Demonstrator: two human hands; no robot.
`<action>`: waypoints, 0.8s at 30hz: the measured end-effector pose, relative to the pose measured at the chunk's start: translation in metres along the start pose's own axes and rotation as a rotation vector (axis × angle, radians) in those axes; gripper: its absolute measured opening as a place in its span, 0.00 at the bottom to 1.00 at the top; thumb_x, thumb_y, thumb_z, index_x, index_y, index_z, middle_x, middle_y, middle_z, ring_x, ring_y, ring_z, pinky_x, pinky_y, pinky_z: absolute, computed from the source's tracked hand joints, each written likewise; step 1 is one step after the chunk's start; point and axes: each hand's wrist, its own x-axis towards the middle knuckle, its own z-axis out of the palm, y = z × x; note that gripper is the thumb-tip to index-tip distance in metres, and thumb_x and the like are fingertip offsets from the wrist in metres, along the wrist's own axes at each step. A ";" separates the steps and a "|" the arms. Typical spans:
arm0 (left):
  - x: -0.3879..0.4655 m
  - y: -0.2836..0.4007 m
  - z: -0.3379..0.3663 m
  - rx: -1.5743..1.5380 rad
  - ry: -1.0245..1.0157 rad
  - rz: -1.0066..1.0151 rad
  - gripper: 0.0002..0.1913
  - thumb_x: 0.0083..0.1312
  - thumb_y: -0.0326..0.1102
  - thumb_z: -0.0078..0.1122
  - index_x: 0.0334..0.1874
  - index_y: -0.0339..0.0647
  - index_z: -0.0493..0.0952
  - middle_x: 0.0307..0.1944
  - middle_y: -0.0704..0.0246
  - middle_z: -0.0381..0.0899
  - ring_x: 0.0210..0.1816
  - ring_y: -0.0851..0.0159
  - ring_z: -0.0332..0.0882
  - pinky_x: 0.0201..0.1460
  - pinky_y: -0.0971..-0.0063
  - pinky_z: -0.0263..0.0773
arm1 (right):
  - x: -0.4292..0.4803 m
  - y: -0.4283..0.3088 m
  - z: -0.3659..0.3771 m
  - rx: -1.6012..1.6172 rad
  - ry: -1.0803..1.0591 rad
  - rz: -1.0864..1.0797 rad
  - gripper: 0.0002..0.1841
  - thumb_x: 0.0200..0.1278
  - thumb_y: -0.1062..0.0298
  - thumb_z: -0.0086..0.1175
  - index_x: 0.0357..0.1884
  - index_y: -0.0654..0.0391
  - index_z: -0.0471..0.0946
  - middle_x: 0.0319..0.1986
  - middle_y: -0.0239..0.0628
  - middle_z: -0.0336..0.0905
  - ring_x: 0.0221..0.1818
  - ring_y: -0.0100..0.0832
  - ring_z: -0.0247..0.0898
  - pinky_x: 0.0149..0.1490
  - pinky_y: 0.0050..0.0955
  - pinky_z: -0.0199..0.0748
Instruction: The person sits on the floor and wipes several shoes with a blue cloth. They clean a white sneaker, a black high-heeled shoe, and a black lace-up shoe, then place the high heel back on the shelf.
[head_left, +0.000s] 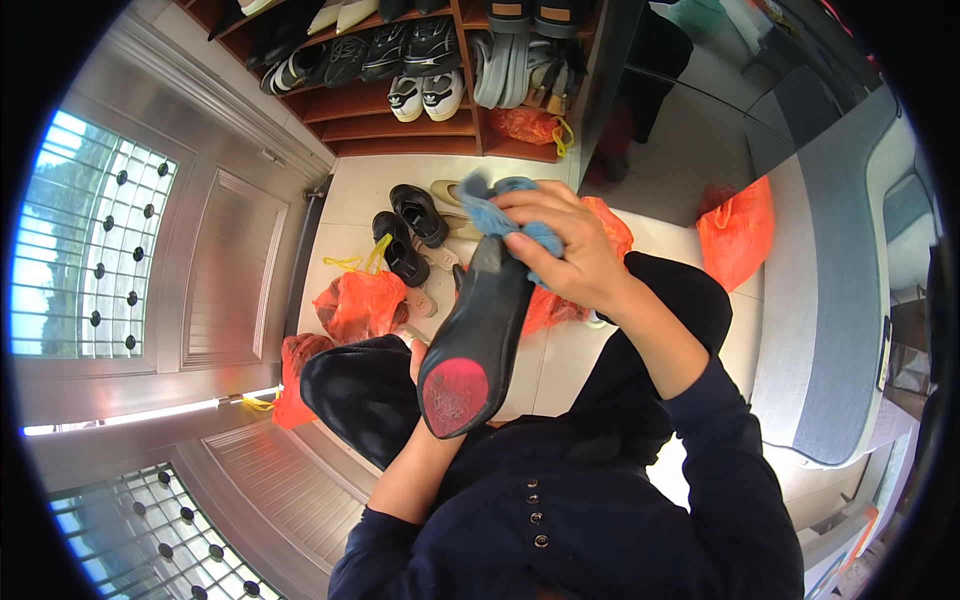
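Observation:
A black pointed-toe shoe (480, 322) is tilted in front of me, its sole side turned up. Near the toe is a round pinkish-red patch (454, 396) with scuff marks. My left hand (417, 360) supports the shoe from below and is mostly hidden behind it. Bunched in my right hand (566, 236) is a blue cloth (491, 217), pressed against the far, heel end of the shoe. One loose corner of the cloth is blurred.
Beyond my knees, black shoes (420, 216) and light-coloured footwear lie on the tiled floor. Red plastic bags (364, 304) sit nearby; another bag (739, 236) stands right. A wooden shoe rack (390, 131) is ahead, a metal door (232, 262) left, grey upholstered furniture (832, 300) right.

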 end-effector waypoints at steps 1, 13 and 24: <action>0.003 0.000 0.003 -0.014 0.016 -0.017 0.45 0.66 0.71 0.38 0.72 0.36 0.58 0.69 0.54 0.62 0.67 0.51 0.64 0.70 0.57 0.60 | -0.002 0.004 0.008 -0.022 -0.012 0.067 0.14 0.62 0.61 0.57 0.41 0.63 0.80 0.44 0.41 0.81 0.49 0.42 0.72 0.54 0.36 0.70; 0.027 0.030 -0.017 0.271 0.311 0.106 0.35 0.71 0.63 0.39 0.60 0.32 0.71 0.54 0.56 0.78 0.53 0.56 0.78 0.60 0.63 0.72 | -0.087 -0.034 0.091 0.199 0.272 0.398 0.13 0.59 0.68 0.60 0.44 0.63 0.80 0.52 0.44 0.75 0.50 0.44 0.66 0.59 0.35 0.63; 0.047 0.089 0.026 1.293 0.261 0.112 0.12 0.67 0.36 0.59 0.48 0.37 0.74 0.36 0.69 0.80 0.36 0.73 0.78 0.40 0.79 0.74 | -0.121 0.024 0.056 0.646 0.074 0.989 0.16 0.66 0.58 0.57 0.36 0.64 0.81 0.28 0.37 0.81 0.28 0.28 0.77 0.38 0.27 0.78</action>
